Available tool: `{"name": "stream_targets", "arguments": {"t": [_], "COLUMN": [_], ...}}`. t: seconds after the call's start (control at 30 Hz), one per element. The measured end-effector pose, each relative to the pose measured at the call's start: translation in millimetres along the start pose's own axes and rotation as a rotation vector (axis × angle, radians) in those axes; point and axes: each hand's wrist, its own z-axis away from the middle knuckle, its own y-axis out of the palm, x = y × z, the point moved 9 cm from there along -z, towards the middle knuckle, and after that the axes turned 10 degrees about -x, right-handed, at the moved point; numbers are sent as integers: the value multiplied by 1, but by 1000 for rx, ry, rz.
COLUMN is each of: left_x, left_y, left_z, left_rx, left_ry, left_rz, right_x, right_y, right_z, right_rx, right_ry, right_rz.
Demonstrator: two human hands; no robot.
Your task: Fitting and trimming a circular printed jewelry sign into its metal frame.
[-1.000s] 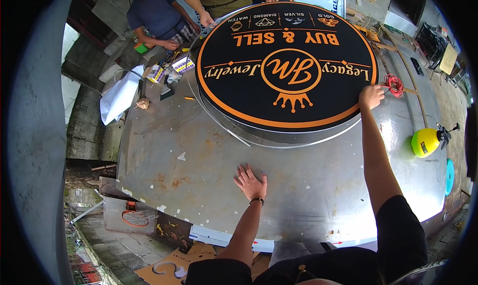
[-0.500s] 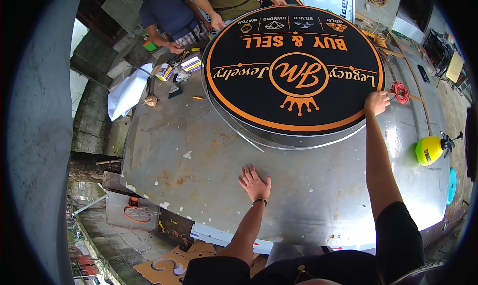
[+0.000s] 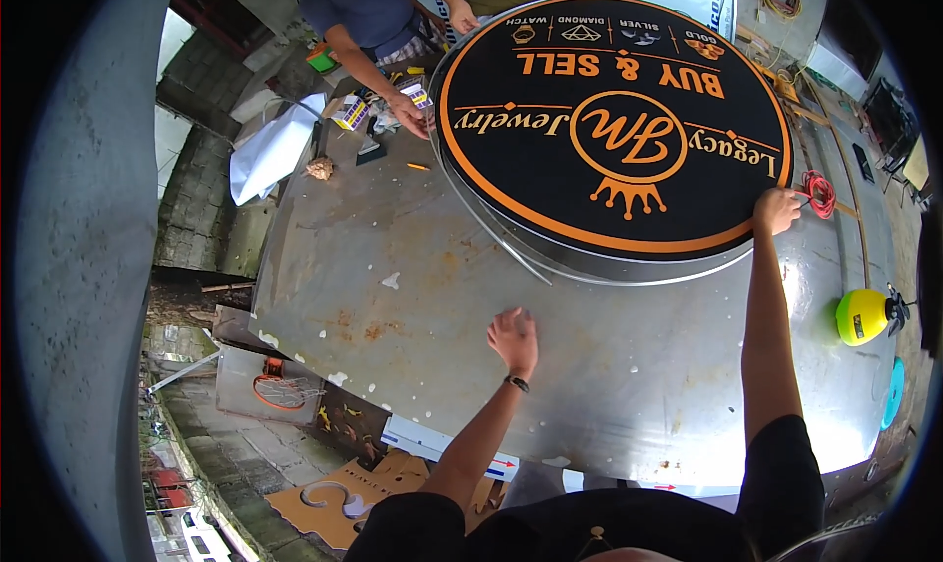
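A large round black sign with an orange border lies face up on the metal table, its lettering upside down from my side. My right hand is closed on the sign's right rim. Beside those fingers lies a coil of red cable. My left hand is over the near part of the table, apart from the sign, with its fingers curled in and nothing visible in them. A thin pale strip sticks out from under the sign's near left edge.
Across the table, one co-worker's hand is at the sign's left edge; another's hand is at the far edge. Small boxes, a scraper and white sheeting lie left. A yellow-green spray bottle stands right.
My left hand has gone from lying flat with spread fingers to curled. The blue-shirted co-worker's hand has reached to the sign's left edge. The whole view has shifted; my right hand stays on the rim.
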Motion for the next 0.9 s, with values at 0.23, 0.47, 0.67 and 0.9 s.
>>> {"name": "stream_targets", "arguments": {"t": [0.23, 0.47, 0.67, 0.9], "left_x": [40, -3, -23, -88], "left_y": [15, 31, -4, -19], "left_z": [-173, -227, -208, -159], "left_rx": [-46, 107, 181, 492], "left_ry": [-250, -339, -284, -148], "left_rz": [837, 964, 1057, 1077], "right_x": [10, -6, -6, -7], "right_y": [5, 19, 19, 25], "right_z": [7, 0, 1, -1], "right_rx": [44, 68, 94, 92], "right_ry": [-28, -22, -10, 25], "right_rz": [-31, 10, -4, -31]}}
